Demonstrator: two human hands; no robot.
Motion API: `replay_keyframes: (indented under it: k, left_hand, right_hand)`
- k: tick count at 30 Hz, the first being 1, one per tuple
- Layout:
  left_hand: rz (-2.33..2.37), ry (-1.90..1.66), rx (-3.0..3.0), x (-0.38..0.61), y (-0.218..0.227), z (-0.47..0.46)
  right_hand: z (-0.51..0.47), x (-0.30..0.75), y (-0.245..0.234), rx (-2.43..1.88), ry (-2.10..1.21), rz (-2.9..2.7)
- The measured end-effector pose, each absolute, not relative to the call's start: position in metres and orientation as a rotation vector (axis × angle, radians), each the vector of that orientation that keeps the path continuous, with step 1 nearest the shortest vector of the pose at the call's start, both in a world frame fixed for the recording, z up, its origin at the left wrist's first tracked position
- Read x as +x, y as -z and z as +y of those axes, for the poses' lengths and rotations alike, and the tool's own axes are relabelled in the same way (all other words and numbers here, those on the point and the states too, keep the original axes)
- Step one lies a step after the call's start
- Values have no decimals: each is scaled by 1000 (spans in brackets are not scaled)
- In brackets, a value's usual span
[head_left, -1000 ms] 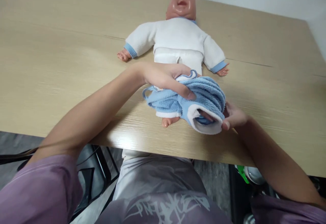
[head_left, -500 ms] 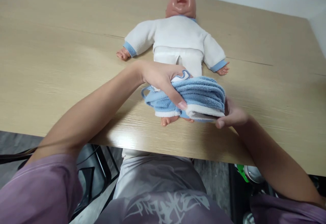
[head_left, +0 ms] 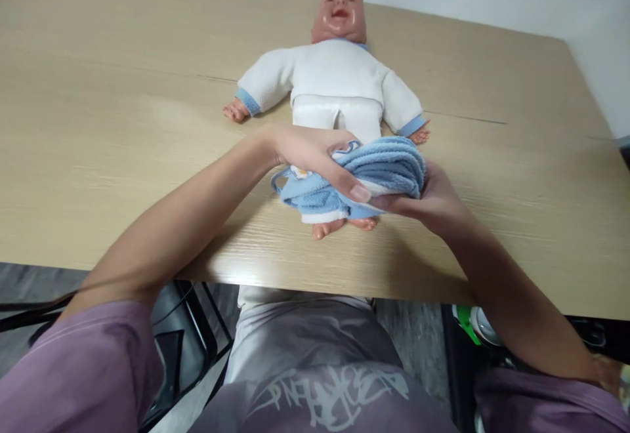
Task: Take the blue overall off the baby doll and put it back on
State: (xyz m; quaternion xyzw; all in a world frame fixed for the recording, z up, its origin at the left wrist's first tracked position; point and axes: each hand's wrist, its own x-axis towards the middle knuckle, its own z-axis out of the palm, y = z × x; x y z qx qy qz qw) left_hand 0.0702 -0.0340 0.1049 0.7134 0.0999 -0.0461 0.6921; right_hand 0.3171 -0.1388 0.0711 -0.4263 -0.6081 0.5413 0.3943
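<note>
On my feed, big pale wood table first, a person in a purple shirt at its near edge. Doll lies face up on it, head away, arms spread, white top, blue cuffs. Blue garment, terry cloth, is bunched over the doll's lower legs; I can't tell if it's around both. Left hand grips the garment from the left, thumb pressed on the front, fingers mostly hidden. Right hand is closed on its right end, thumb along the lower edge, tip near the left thumb; I can't see the fingers behind. Two bare doll feet poke out below. Smallest: white trim above the left one.
</note>
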Motion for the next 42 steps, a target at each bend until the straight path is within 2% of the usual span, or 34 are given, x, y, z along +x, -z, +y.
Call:
replay_keyframes:
  k: [4, 8, 11, 17, 24, 27, 31, 34, 42]
  left_hand:
    - [157, 231, 1494, 73, -108, -38]
    - [209, 139, 1633, 74, -108, -42]
    - [264, 100, 1697, 76, -110, -43]
    - [336, 55, 1786, 77, -110, -45]
    - [349, -85, 1938, 77, -103, -39]
    - [343, -25, 1855, 76, -107, -42]
    - [405, 23, 1756, 75, -110, -45]
    - [418, 22, 1761, 76, -110, -46]
    - [438, -14, 1826, 75, -112, -48]
  right_hand:
    - [-148, 313, -75, -1086, -1315, -1569]
    - [-155, 313, -69, -1130, -1012, -1587]
    - [-158, 309, -71, -1125, -955, -1605]
    - [-163, 303, -77, -1126, -1114, -1524]
    - [-162, 310, -67, -995, -1671, -1306]
    - [-159, 310, -62, -833, -1748, -1299]
    - [-155, 313, -58, -833, -1788, -1308]
    - [-153, 318, -57, -888, -1721, -1395]
    - [-153, 325, -48, -1224, -1233, -1379]
